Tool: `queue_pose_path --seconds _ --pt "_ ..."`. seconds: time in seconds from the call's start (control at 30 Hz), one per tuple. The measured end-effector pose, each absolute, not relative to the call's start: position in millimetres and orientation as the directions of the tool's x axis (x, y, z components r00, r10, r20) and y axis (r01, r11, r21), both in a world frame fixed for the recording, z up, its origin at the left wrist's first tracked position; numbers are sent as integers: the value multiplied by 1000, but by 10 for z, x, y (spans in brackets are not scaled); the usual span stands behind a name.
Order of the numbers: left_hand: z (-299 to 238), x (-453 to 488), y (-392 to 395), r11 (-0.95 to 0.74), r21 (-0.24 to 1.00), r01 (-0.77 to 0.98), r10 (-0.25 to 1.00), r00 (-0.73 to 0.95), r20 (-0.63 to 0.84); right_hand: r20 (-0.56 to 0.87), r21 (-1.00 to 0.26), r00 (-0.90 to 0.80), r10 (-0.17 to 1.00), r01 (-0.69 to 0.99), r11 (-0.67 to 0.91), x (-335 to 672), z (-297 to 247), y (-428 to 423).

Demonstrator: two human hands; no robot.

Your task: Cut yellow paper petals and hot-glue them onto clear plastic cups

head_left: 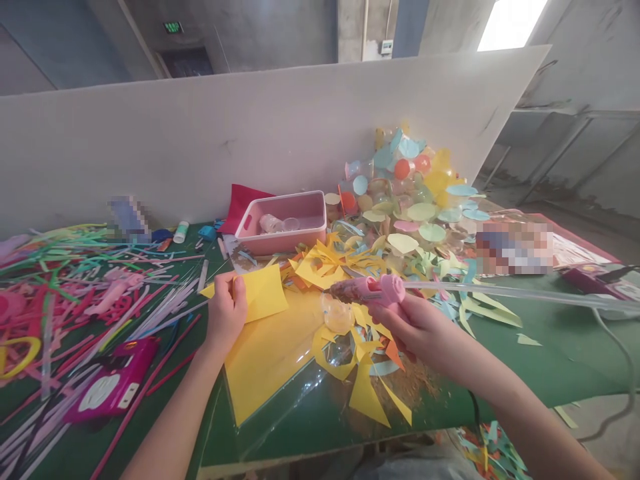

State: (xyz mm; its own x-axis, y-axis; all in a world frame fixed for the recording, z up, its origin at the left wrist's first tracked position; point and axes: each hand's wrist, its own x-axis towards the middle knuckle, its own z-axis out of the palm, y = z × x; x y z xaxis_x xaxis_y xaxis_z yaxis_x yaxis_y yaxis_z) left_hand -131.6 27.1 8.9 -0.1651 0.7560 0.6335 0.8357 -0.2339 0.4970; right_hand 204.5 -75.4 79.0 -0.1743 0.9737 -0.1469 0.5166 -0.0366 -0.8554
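Observation:
My left hand [226, 308] is closed on the edge of a yellow sheet of paper [265, 293], thumb on top. Below it lies a larger yellow sheet [265, 373], partly under clear film. My right hand [415, 327] grips a pink hot glue gun [377, 290], its stained nozzle pointing left. A long clear glue stick [480, 290] runs out of the gun's back to the right. Just under the nozzle sits a clear plastic cup [336, 315]; whether the nozzle touches it I cannot tell. Yellow paper scraps [367, 393] with cut-out curves lie around the cup.
A pink bin [285, 240] holding clear cups stands behind. Cups and coloured paper discs [420, 212] are heaped at back right. Coloured sticks [165, 313] and a magenta box [113, 383] lie left. A white board [175, 147] stands behind the green table [565, 360]. A cable hangs at right.

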Motion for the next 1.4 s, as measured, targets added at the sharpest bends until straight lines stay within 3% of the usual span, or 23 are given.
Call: queue_pose_path --seconds 0.37,0.63,1.07,1.23,1.4 --pt "68 -1323 280 -223 505 834 766 -170 619 -76 -834 -204 976 549 49 2066 803 -717" --pt "39 -1356 283 -223 498 838 767 -164 620 -133 -833 -189 973 553 -6 2000 853 -706" --pt "80 -1318 268 -219 506 834 770 -171 615 -46 -842 -136 990 539 35 2095 829 -691" --pt "132 -1322 256 -191 530 827 747 -228 625 -85 -829 -42 996 557 -47 2263 825 -731" --pt "330 -1191 199 -215 677 704 663 -404 631 142 -665 12 990 742 86 2666 681 -826"
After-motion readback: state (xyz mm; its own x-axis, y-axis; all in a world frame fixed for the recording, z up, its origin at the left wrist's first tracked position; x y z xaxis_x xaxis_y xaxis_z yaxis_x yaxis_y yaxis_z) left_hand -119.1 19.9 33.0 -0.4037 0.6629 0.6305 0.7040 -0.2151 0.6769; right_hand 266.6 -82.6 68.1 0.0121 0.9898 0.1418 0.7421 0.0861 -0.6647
